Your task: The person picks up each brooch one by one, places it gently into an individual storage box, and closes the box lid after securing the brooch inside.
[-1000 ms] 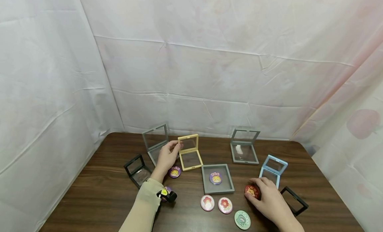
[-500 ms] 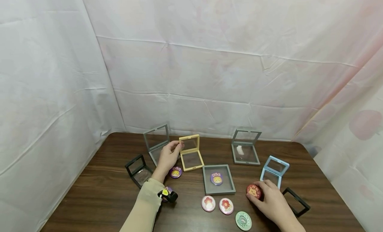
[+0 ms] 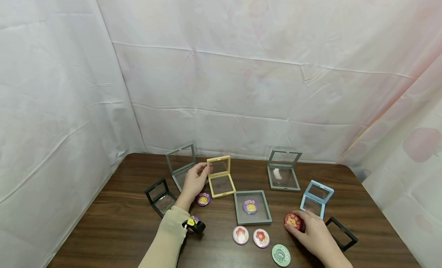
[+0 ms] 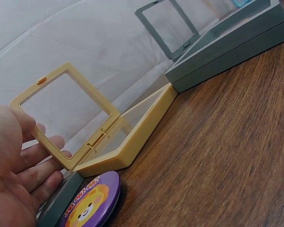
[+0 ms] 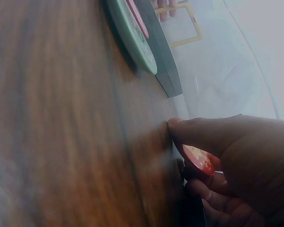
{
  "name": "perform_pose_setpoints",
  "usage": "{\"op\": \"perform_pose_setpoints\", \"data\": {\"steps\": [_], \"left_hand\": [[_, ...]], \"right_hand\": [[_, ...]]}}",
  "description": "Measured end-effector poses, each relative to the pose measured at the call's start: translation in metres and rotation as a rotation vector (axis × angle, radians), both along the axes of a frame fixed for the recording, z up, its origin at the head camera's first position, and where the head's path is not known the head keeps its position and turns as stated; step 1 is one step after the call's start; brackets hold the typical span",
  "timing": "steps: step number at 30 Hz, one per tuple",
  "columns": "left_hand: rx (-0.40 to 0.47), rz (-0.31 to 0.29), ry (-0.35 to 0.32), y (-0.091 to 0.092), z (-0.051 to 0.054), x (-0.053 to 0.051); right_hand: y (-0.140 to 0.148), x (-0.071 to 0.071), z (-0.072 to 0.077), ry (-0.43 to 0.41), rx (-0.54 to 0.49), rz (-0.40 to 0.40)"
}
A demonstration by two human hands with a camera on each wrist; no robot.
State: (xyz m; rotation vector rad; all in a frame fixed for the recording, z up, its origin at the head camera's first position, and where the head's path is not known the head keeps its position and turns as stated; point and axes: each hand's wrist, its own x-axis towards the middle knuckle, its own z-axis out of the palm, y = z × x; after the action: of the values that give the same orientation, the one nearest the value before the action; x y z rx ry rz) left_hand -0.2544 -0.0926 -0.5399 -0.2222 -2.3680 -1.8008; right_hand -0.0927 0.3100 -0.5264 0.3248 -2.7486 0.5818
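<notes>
One round red badge [image 3: 292,220], likely light, stiff and slick so best taken by its rim, sits pinched in the right hand [image 3: 312,231] near the blue frame [image 3: 315,197], while the left hand [image 3: 194,181] pinches the yellow frame [image 3: 218,175] by its raised lid [image 4: 92,91].

The grip of the left hand [image 4: 12,165] holds the raised lid of a yellow case [image 4: 97,139] at its edge. Just before this case, on the wooden surface [image 4: 217,156], is a purple badge [image 4: 92,201] with a bear face. Farther right is a grey box [image 4: 232,52], and behind hangs pale cloth [image 4: 99,38], having some folds.
</notes>
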Motion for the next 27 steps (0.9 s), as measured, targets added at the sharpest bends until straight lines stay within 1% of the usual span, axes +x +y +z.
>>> {"op": "perform_pose_setpoints", "data": {"steps": [4, 9, 15, 19, 23, 27], "left_hand": [[0.002, 0.006, -0.011, -0.0001, 0.0011, 0.0004], [0.003, 0.004, -0.015, -0.0001, 0.0009, 0.0001], [0.007, -0.004, -0.009, 0.0001, 0.0012, 0.001], [0.005, 0.002, -0.005, 0.0001, 0.0009, 0.001], [-0.003, 0.006, -0.004, -0.0002, 0.001, 0.0009], [-0.001, 0.0, -0.003, -0.0002, 0.0016, 0.0009]], "right_hand": [[0.0001, 0.0009, 0.0, 0.002, -0.003, 0.005], [0.0016, 0.0001, -0.0002, -0.03, -0.003, 0.007], [0.0031, -0.0002, -0.0009, -0.058, -0.003, 0.007], [0.004, 0.0013, -0.0011, -0.068, -0.016, 0.012], [0.0052, 0.0019, -0.0018, -0.053, -0.043, 0.028], [0.0064, 0.0007, -0.0047, 0.003, -0.052, 0.046]]}}
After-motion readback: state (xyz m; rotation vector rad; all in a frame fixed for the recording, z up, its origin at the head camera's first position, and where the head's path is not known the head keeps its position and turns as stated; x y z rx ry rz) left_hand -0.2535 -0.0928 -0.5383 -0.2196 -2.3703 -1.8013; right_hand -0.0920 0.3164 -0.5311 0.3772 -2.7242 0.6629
